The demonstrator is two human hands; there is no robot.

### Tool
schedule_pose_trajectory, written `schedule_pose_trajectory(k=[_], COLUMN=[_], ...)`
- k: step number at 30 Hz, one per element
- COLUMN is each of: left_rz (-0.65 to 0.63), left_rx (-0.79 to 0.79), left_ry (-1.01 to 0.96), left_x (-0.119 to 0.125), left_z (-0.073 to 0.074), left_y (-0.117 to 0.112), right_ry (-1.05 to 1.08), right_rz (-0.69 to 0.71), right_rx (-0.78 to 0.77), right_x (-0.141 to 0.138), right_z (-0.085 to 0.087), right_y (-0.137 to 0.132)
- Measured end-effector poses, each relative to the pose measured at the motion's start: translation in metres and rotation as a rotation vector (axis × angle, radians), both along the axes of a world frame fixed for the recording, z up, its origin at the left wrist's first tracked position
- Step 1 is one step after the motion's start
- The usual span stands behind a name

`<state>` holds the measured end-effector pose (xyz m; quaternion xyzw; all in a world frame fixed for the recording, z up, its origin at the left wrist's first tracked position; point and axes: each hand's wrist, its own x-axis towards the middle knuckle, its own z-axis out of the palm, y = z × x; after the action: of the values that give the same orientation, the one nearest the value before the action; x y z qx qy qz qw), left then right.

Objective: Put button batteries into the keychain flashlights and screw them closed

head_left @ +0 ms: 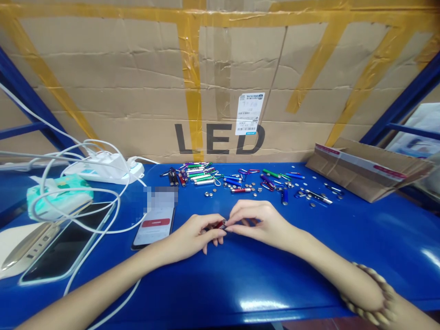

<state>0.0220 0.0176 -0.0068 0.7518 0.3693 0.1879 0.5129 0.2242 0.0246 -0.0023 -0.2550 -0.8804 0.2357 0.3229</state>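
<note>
My left hand (197,236) is closed around a small red keychain flashlight (220,224), a short metallic tube mostly hidden by the fingers. At the tube's open-looking end, the thumb and fingertips of my right hand (263,222) are pinched together. Whether they grip the tube itself or a tiny part is too small to tell. Beyond the hands lie a red tube (240,190), a blue tube (284,196) and scattered button cells (254,195). A pile of green, silver and purple flashlights (202,175) with clips sits farther back on the left.
On the blue table (309,284), a lit phone (153,227) lies left of my hands. Farther left are a dark-screened phone (68,250), a tissue pack (57,195), and a power strip (132,172) with looping white cables. An open cardboard box (364,176) stands back right; a large LED carton (144,101) closes off the back.
</note>
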Motion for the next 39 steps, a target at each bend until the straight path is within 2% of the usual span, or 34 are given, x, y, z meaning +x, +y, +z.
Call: schedule_pose_trajectory(k=[4,6,8,10,13,15,18,22,34,37,39], left_rz=[0.001,0.009,0.016,0.02,0.022,0.02,0.016,0.014,0.005,0.004,0.006], left_rx=[-0.002,-0.008,-0.02,-0.033,-0.043,-0.045,-0.049,-0.049,-0.037,-0.033,-0.033], left_ry=[0.0,0.008,0.007,0.005,0.013,0.012,0.008,0.007,0.004,-0.004,-0.006], left_x=[0.0,0.001,0.001,0.001,0.002,0.002,0.002,0.002,0.002,0.002,0.001], left_z=[-0.001,-0.001,-0.002,-0.002,-0.002,-0.001,0.0,0.0,-0.002,-0.002,-0.002], left_y=[0.0,0.0,0.001,0.001,0.001,0.001,0.001,0.001,0.0,0.0,0.0], right_ry=[-0.143,-0.121,-0.055,-0.048,-0.321,-0.527,-0.631,-0.6,-0.404,-0.299,-0.118], right_rz=[0.003,-0.027,-0.157,-0.377,-0.678,-0.738,-0.695,-0.681,-0.646,-0.546,-0.374], right_rx=[-0.012,0.021,0.083,0.146,0.208,0.188,0.101,0.066,-0.054,-0.03,-0.016], right_x=[0.002,0.006,0.013,0.025,0.045,0.056,0.063,0.061,0.044,0.03,0.018], right_z=[0.006,0.01,0.015,0.02,0.02,0.015,0.004,-0.005,-0.007,0.0,0.004], right_y=[-0.001,0.002,0.009,0.018,0.033,0.042,0.051,0.056,0.05,0.037,0.026])
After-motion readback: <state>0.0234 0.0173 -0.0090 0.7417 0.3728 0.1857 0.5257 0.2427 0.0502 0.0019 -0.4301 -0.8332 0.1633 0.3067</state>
